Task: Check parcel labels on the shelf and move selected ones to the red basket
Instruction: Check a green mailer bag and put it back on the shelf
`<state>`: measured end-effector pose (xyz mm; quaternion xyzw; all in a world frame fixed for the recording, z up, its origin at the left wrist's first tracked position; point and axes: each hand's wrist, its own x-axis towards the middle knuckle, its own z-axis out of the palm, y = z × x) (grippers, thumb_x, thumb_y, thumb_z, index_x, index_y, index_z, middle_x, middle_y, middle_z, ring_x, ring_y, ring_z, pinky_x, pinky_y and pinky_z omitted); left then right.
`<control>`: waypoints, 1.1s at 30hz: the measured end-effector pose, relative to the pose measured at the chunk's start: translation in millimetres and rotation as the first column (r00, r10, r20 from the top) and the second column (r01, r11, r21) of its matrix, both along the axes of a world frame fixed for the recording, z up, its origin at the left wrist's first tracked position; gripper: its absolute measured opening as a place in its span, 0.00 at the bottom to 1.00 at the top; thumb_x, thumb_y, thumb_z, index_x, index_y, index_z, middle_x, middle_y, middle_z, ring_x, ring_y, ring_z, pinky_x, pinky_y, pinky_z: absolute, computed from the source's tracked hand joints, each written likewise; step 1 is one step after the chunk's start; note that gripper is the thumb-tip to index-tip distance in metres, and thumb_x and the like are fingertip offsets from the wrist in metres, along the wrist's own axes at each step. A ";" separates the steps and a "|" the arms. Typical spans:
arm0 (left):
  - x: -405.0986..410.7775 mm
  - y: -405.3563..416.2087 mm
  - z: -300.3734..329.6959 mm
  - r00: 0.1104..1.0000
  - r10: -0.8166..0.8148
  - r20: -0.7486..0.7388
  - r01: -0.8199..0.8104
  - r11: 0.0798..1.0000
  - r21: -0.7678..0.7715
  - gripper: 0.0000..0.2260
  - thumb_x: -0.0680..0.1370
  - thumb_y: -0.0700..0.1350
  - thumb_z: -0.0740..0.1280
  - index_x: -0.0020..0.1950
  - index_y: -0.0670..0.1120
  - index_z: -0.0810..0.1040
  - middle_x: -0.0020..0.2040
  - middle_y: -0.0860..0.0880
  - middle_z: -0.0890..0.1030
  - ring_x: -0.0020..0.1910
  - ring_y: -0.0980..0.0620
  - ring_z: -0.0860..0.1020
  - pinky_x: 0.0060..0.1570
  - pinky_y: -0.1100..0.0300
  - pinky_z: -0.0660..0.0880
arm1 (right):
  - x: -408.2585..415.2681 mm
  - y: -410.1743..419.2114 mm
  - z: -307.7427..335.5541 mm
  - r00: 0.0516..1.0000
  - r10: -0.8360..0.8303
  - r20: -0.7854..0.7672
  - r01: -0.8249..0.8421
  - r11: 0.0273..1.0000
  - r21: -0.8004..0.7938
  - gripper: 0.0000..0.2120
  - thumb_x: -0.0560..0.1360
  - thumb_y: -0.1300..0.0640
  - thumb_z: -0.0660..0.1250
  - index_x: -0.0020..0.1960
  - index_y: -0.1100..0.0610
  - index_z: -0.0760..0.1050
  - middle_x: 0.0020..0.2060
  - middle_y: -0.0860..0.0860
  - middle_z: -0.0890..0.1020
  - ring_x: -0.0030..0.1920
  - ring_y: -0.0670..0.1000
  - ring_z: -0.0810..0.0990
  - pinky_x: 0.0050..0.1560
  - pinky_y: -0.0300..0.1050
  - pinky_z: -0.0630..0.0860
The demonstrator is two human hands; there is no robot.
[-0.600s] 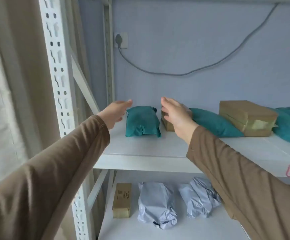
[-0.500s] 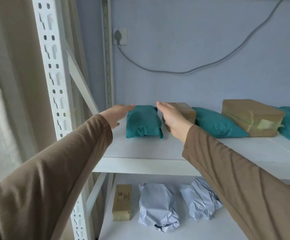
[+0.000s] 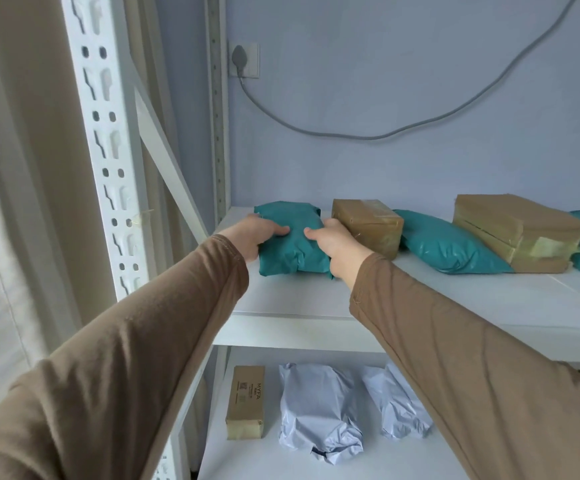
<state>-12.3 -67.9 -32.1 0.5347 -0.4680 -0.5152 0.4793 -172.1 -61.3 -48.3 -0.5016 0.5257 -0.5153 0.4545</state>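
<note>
The white metal shelf unit (image 3: 292, 308) is filling most of the view, with 2 boards showing and a perforated upright (image 3: 108, 143) standing at the near left. On the upper board, a row of parcels is running from left to right: the teal parcel (image 3: 290, 245) at the far left end, a small brown box (image 3: 368, 225) just beside it, a second teal bag (image 3: 448, 249), then a larger taped brown box (image 3: 517, 232) leaning on that bag. On the lower board, 1 narrow printed carton (image 3: 245, 401) and 2 crumpled pale bags (image 3: 319, 410) are lying. A grey cable (image 3: 385, 135) is hanging along the wall from a socket. The red basket is not showing anywhere in view.

Half a second ago both hands were reaching flat and apart on either side of the teal parcel, touching nothing. Now the left hand (image 3: 252, 235) is gripping the parcel's left edge, thumb lying over the top and fingers curling around the side. The right hand (image 3: 333, 245) is gripping the right edge the same way, thumb on top, squeezed in between the parcel and the small brown box. The parcel appears to be resting on the board, not yet lifted.

This likely means the reach is over and the grasp is made; no label is showing on the upper face, so lifting and turning it to read one seems the step in hand.
</note>
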 end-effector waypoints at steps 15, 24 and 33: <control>-32.4 265.9 15.9 0.948 -0.052 -0.315 -0.016 0.978 -0.210 0.47 0.77 0.32 0.74 0.85 0.53 0.49 0.58 0.45 0.77 0.54 0.42 0.83 0.46 0.45 0.83 | -45.2 243.2 -8.1 0.985 0.083 0.149 -0.019 0.920 -0.390 0.23 0.79 0.63 0.70 0.69 0.45 0.72 0.71 0.50 0.76 0.63 0.48 0.81 0.64 0.50 0.80; -42.4 398.3 -34.8 0.892 -0.302 -0.337 0.211 0.936 -0.281 0.24 0.80 0.37 0.71 0.76 0.38 0.71 0.67 0.39 0.82 0.65 0.40 0.82 0.59 0.50 0.83 | -73.7 392.4 -66.8 0.994 0.076 0.078 -0.021 0.837 -0.546 0.25 0.75 0.56 0.70 0.69 0.39 0.74 0.72 0.42 0.76 0.74 0.46 0.72 0.76 0.55 0.70; -58.9 432.2 -73.4 0.993 0.120 -0.020 -0.112 0.833 -0.542 0.22 0.72 0.43 0.77 0.64 0.50 0.76 0.57 0.49 0.85 0.56 0.48 0.85 0.58 0.45 0.82 | -71.3 440.3 -93.2 0.953 -0.154 -0.262 -0.038 0.794 -0.606 0.25 0.83 0.53 0.67 0.78 0.45 0.67 0.81 0.45 0.62 0.80 0.41 0.57 0.78 0.39 0.57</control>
